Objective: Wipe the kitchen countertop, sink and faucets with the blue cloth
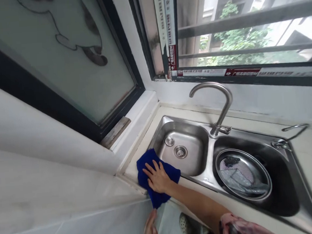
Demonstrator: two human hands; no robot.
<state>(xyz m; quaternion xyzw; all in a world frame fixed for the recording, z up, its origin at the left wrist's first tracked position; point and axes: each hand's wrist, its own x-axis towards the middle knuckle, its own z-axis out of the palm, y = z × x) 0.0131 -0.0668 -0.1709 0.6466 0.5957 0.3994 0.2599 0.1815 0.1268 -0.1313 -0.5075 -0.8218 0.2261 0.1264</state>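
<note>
A blue cloth (146, 162) lies over the front left corner of the counter and the sink's rim, one end hanging past the counter edge. My right hand (158, 178) presses flat on it with fingers spread. Below the cloth's hanging end, at the bottom of the view, is my left hand (150, 231), apart from the cloth, its fingers stretched out and nothing seen in it. The left sink basin (190, 136) beside the cloth holds a drain strainer (180, 151) and a small round stopper (169, 141).
A steel colander (269, 180) with a plastic bag inside sits in the right basin (285, 193). The curved faucet (226, 104) rises behind the divider, and a thin tap (295, 133) stands at the right. A wooden strip (116, 132) rests on the left sill.
</note>
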